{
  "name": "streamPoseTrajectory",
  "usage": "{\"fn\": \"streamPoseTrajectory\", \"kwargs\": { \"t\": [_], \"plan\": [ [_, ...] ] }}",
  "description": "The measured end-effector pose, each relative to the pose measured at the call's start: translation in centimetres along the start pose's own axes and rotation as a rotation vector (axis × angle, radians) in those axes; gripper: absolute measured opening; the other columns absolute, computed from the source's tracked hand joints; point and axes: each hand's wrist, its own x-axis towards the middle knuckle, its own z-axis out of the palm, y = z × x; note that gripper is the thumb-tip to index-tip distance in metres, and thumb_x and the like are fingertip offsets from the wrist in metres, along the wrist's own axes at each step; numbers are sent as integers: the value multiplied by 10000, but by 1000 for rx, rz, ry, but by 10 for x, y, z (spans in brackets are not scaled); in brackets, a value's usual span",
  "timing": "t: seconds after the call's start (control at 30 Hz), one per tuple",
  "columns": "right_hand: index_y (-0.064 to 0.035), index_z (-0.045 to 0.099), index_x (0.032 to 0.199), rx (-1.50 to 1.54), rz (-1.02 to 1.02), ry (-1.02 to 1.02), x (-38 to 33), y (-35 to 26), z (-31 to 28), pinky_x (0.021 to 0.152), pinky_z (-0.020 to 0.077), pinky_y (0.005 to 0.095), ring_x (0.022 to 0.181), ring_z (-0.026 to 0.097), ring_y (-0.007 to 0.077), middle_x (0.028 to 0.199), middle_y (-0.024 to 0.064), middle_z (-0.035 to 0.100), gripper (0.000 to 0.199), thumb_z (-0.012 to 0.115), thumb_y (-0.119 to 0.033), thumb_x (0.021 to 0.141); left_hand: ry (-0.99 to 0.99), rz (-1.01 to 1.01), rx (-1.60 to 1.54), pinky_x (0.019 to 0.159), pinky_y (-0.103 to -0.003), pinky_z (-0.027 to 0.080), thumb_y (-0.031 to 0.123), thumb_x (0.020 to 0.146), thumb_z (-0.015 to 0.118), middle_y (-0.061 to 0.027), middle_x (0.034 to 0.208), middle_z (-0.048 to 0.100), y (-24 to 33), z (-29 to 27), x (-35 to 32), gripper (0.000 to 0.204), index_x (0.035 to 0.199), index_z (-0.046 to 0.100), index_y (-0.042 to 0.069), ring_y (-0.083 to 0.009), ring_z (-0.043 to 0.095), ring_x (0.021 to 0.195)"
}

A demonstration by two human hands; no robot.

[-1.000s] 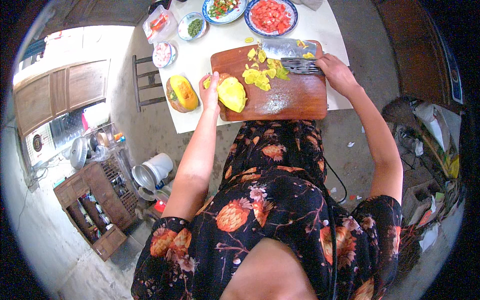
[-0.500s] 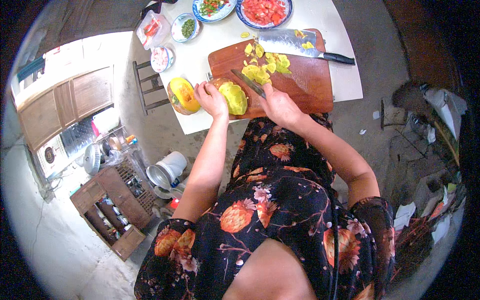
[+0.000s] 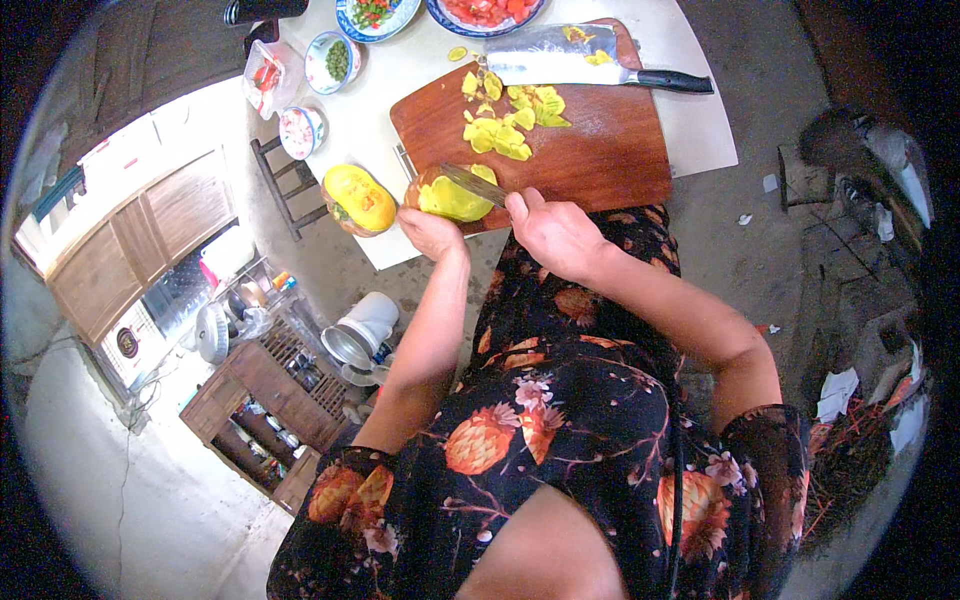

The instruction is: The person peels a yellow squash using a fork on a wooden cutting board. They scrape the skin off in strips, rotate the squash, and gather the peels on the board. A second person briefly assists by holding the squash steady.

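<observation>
My left hand (image 3: 435, 234) steadies a partly peeled pumpkin half (image 3: 452, 203) at the near left corner of the wooden cutting board (image 3: 610, 150). My right hand (image 3: 557, 236) is closed round the handle of a small knife (image 3: 474, 183), whose blade lies against the pumpkin's yellow-green flesh. Pieces of yellow pumpkin peel (image 3: 500, 135) are scattered over the board's far left part. To the left of my left hand, at the table's edge, sits the other pumpkin half (image 3: 362, 200), its orange cut face showing.
A broad cleaver (image 3: 550, 67) with a black handle lies across the board's far side. Beyond are a plate of red chopped pieces (image 3: 490, 12), a plate of mixed chopped pieces (image 3: 375, 15) and small bowls (image 3: 333, 62). A chair (image 3: 280, 180) stands left of the table.
The knife has come from the peel pile back toward me onto the pumpkin half. My left hand has shifted lower on the pumpkin's near left side. The whole view has turned slightly.
</observation>
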Motion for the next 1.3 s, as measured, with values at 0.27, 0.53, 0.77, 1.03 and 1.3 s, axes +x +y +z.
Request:
{"fn": "streamPoseTrajectory", "kwargs": {
  "t": [0.27, 0.53, 0.77, 1.03, 1.3],
  "plan": [
    [-16, 433, 941, -69, -128, 6, 0, 6, -10, 464, 527, 444, 579, 634, 360, 813, 193, 548, 164, 534, -86, 832, -263, -148, -139, 976, -356, 409, 467, 1030, 190, -175, 1158, 616, 14, -7, 3, 682, 1241, 537, -81, -265, 566, 1097],
    [-28, 430, 942, -29, -127, -28, 12, 8, -9, 522, 517, 454, 633, 621, 381, 820, 185, 551, 195, 573, -90, 825, -718, 250, -8, 1099, -390, 321, 288, 824, 645, -194, 1429, 304, -3, -45, 2, 796, 1430, 263, -57, -303, 346, 1332],
    [-20, 430, 1025, 65, 50, 98, 34, 27, -14, 626, 514, 517, 750, 632, 438, 869, 249, 630, 255, 594, -159, 889, -578, 720, 464, 1096, -452, 348, 338, 472, 943, -222, 1382, 358, 31, -43, -2, 1196, 1398, 277, -22, -387, 371, 1293],
    [36, 469, 998, 71, 94, -34, 43, 40, -2, 691, 503, 545, 771, 629, 462, 749, 289, 624, 309, 577, -235, 899, -873, 1001, 664, 1005, -435, 438, 279, 482, 914, -180, 1221, 538, 67, -41, 35, 967, 1286, 439, 24, -354, 510, 1152],
    [27, 485, 914, 167, 127, 32, 41, 35, -5, 669, 485, 520, 789, 601, 480, 755, 297, 600, 206, 607, -127, 849, -890, 892, 458, 1009, -427, 421, 268, 420, 936, -166, 1182, 558, 71, -43, 62, 953, 1211, 466, 20, -338, 503, 1153]
  ]
}}
